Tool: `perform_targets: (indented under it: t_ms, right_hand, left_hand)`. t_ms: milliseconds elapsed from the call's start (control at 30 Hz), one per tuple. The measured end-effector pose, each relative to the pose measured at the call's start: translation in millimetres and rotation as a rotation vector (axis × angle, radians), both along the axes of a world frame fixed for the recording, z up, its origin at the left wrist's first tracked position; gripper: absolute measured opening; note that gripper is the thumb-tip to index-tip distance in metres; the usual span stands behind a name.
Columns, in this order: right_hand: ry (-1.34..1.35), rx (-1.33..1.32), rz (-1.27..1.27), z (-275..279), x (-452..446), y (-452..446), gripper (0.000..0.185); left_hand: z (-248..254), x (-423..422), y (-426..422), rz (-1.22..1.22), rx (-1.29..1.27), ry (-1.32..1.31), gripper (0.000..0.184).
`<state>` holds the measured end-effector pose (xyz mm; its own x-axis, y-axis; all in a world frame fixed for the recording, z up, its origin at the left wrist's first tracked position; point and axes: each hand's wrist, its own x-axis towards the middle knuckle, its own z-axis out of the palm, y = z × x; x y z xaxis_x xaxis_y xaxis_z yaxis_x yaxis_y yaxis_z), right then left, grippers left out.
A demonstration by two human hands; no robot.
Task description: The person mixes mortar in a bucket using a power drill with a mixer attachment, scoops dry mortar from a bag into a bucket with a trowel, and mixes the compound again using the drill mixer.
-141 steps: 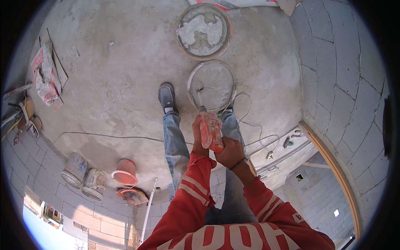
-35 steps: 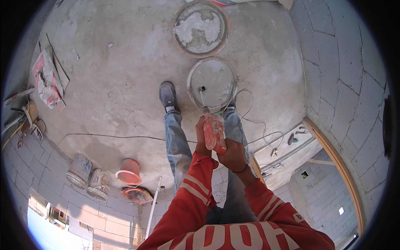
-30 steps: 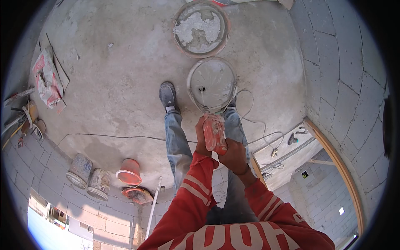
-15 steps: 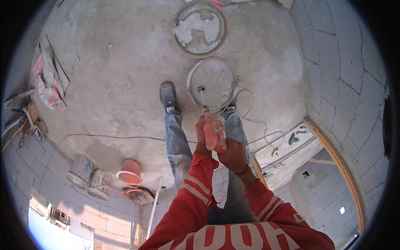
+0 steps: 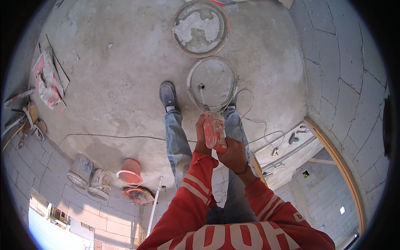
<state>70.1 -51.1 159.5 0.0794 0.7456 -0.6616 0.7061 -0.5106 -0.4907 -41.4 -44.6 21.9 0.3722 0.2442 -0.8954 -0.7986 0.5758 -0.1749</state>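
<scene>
A red power drill, smeared with grey, is held by both hands over my legs. My left hand is closed round its left side near the front. My right hand wraps the rear end of the drill. From its chuck a thin rod runs into a round bucket of smooth grey mix, with a small dark hollow where it enters. The rod's lower end is hidden in the mix. Just beyond stands a second round bucket with pale powder lying on wet grey material.
A cable crosses the floor, and another loops right of the bucket. Two dirty buckets, a red bucket and a white pole are at lower left. A torn bag lies far left. Block walls and a wooden frame are right.
Since the earliest frame the view has shifted slightly, and the drill sits a little further right in it. The hollow round the rod has changed shape a little. Both hands keep their hold.
</scene>
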Motion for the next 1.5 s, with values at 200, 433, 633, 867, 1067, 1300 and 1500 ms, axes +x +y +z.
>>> perform_targets:
  t_ms: [200,433,633,867,1067,1300,1500]
  right_hand:
    - [-0.009,-0.005,0.013,2.4,-0.3,6.0,0.022]
    - [-0.016,-0.009,0.014,-1.1,-0.1,0.6,0.020]
    - [-0.014,0.030,0.018,-2.5,1.5,1.3,0.020]
    - [0.015,0.026,-0.007,-3.1,1.5,-1.1,0.021]
    - [-0.020,0.017,0.025,-2.0,-0.5,2.3,0.022]
    - [-0.045,0.022,0.012,-8.1,2.4,-4.7,0.022]
    - [-0.043,0.026,0.014,-7.7,3.3,-4.1,0.022]
  left_hand:
    - [5.2,4.7,6.2,0.064,-0.012,0.033,0.054]
    - [14.5,-1.2,12.8,0.053,0.026,0.020,0.048]
    - [6.4,-0.9,9.4,0.046,0.033,-0.053,0.045]
    - [6.4,-1.6,11.2,0.019,0.040,-0.071,0.043]
    - [16.3,7.3,13.2,0.107,0.048,0.087,0.057]
    - [19.4,3.1,21.7,0.051,0.006,0.040,0.046]
    - [12.7,-0.2,19.2,0.027,0.011,-0.045,0.049]
